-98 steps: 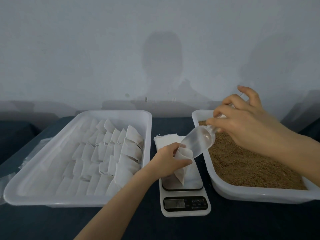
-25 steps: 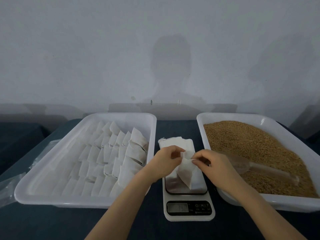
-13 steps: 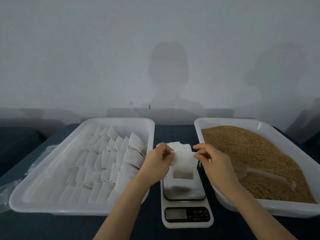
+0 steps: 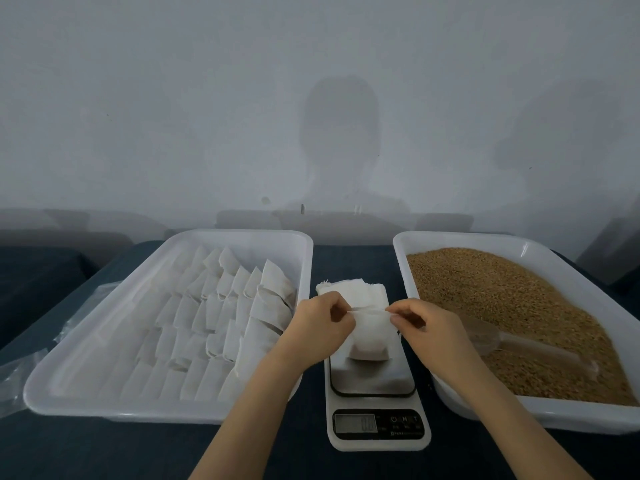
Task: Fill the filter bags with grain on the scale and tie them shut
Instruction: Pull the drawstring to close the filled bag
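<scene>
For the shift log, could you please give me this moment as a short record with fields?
left hand: pinches the top of the filter bag
right hand: pinches the bag's top from the other side
filter bag: over the scale platform; contact unclear
scoop: lying in the grain
right tray: holds the grain
left tray: rows of white bags
spare bags: stacked behind the scale
scale display: unreadable

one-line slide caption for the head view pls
Left hand and right hand pinch the top of the filter bag over the scale.
</scene>
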Tool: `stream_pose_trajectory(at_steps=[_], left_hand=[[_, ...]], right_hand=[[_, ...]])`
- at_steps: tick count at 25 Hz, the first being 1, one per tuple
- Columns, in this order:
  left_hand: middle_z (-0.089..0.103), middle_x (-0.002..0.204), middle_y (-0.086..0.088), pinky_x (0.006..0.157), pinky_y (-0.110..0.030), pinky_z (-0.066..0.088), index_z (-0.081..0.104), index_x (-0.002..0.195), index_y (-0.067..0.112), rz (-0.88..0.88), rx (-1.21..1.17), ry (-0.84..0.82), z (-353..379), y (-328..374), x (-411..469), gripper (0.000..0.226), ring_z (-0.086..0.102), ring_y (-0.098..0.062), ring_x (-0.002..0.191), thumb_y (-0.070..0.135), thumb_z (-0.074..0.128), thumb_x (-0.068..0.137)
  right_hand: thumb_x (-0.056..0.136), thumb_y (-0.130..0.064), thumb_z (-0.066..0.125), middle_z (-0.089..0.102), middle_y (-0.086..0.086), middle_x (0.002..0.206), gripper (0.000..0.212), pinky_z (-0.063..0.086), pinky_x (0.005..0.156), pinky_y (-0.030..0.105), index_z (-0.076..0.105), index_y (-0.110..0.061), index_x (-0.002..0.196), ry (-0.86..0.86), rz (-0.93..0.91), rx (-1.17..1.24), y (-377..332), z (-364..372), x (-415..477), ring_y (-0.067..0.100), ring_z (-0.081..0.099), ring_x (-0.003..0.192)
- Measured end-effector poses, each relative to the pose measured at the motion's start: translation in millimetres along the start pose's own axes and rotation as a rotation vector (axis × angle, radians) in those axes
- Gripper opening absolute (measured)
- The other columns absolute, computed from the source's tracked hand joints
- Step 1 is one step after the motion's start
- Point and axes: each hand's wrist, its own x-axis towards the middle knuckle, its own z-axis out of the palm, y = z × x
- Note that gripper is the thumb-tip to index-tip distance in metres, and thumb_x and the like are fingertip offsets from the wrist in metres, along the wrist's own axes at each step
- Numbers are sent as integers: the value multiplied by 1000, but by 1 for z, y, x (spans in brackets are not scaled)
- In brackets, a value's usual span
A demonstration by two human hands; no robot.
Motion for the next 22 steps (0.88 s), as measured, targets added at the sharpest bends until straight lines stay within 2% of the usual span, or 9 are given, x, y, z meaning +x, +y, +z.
stream_pose_trajectory(at_steps=[4, 14, 22], left_hand=[[60, 83, 17, 55, 0, 40, 58, 92, 29, 3, 14, -2, 2, -1, 1, 7, 58, -2, 76, 23, 55, 90], [64, 88, 11, 57, -2, 43, 60, 95, 26, -12, 43, 10, 6, -4, 4, 16, 59, -3, 77, 14, 50, 92], [64, 91, 10, 61, -4, 43, 58, 96, 28, -27, 69, -3, 7, -5, 5, 17, 60, -4, 80, 14, 47, 94]], right_hand=[[88, -17, 63, 60, -24, 90, 19, 40, 73, 0, 67, -25, 105, -14, 3, -25, 1, 1, 1, -17, 54, 88], [91, -16, 59, 64, -17, 94, 20, 39, 72, 0, 67, -23, 107, -23, 8, -35, 4, 1, 1, -13, 55, 87], [90, -15, 59, 59, -26, 90, 19, 38, 71, -2, 67, -24, 106, -20, 2, -34, 4, 2, 1, -18, 51, 89]])
